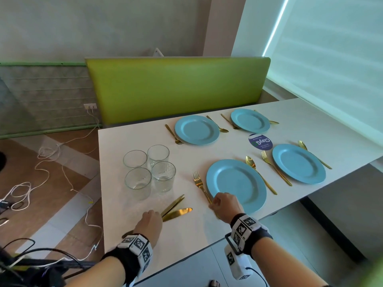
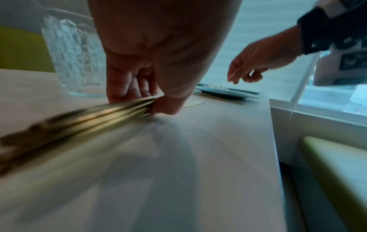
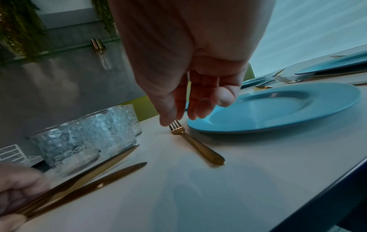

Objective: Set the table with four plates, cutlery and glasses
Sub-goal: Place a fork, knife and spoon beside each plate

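The left hand (image 1: 149,221) has its fingers (image 2: 127,81) and thumb curled round a bundle of gold knives (image 1: 175,208), pinching them at the handles; the blades fan out over the table (image 1: 132,228) towards its middle, low over the surface near the near edge. Whether the blades touch the table cannot be told. The right hand (image 1: 224,205) holds nothing: its fingers (image 3: 196,100) hang loosely, slightly bent, above the fork (image 1: 200,187) that lies flat just left of the nearest blue plate (image 1: 236,186). In the right wrist view the fingertips are over the fork's prongs without gripping it.

Four glasses (image 1: 149,169) stand upright in a tight cluster towards the table's left edge, just beyond the knives. Four blue plates are laid out, two along the near edge and two along the far edge. Each has a gold fork at one side and a gold spoon (image 1: 260,175) at the other. A round blue sticker (image 1: 260,141) lies between the plates on the right.
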Demonstrator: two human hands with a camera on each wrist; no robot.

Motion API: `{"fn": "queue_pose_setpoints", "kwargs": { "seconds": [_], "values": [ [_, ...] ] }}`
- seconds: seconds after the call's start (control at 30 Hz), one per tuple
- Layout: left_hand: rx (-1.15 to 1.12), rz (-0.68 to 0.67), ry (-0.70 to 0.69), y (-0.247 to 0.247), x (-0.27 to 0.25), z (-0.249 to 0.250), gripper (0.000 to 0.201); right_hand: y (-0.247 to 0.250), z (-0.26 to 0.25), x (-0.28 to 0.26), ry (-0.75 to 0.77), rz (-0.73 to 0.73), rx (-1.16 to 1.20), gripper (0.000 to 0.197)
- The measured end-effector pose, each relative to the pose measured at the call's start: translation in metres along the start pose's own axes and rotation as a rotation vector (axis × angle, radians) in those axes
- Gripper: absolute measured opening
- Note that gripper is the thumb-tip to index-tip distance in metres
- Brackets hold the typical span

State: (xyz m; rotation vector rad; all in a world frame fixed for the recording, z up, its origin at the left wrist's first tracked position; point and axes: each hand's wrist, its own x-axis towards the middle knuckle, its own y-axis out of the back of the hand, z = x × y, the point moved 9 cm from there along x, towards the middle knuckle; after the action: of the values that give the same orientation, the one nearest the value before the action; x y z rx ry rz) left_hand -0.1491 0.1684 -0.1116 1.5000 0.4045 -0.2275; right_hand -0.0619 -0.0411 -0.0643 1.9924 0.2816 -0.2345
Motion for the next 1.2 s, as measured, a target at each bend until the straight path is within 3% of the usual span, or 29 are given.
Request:
{"fn": "queue_pose_setpoints", "kwargs": {
  "seconds": [0.1, 0.23, 0.37, 0.5, 0.7, 0.8, 0.9, 1.0, 1.1, 1.2],
  "values": [
    [0.083, 0.146, -0.101, 0.005, 0.009, 0.012, 0.034, -0.007, -0.007, -0.002, 0.035, -0.019, -0.013, 0.011],
    [-0.026, 0.265, -0.109, -0.015, 0.033, 0.004, 0.042, -0.015, -0.013, -0.005, 0.062, -0.042, -0.009, 0.009],
    [0.080, 0.043, -0.046, -0.004, 0.019, 0.006, 0.027, -0.024, -0.013, -0.006, 0.077, -0.063, -0.011, 0.009],
    [0.081, 0.054, -0.028, -0.006, 0.023, 0.002, 0.036, -0.032, -0.012, -0.007, 0.071, -0.103, -0.029, 0.033],
    [-0.241, -0.109, 0.092, -0.006, 0.028, 0.002, 0.037, -0.053, -0.017, -0.009, 0.057, -0.217, -0.018, 0.010],
    [-0.358, -0.152, 0.112, -0.003, 0.031, 0.009, 0.034, -0.065, -0.023, -0.013, 0.038, -0.318, -0.005, 0.013],
    [-0.505, -0.210, 0.077, 0.006, 0.032, 0.025, 0.024, -0.075, -0.026, -0.018, -0.031, -0.420, 0.200, 0.017],
    [-0.773, -0.218, 0.109, 0.013, 0.037, 0.033, 0.013, -0.078, -0.033, -0.023, -0.073, -0.485, 0.412, 0.007],
    [-0.983, -0.208, 0.132, 0.018, 0.042, 0.041, 0.021, -0.075, -0.039, -0.021, -0.083, -0.484, 0.537, 0.005],
    [-1.021, -0.187, 0.140, 0.026, 0.045, 0.044, 0.017, -0.070, -0.041, -0.015, -0.101, -0.455, 0.584, 0.003]
  ]
}}
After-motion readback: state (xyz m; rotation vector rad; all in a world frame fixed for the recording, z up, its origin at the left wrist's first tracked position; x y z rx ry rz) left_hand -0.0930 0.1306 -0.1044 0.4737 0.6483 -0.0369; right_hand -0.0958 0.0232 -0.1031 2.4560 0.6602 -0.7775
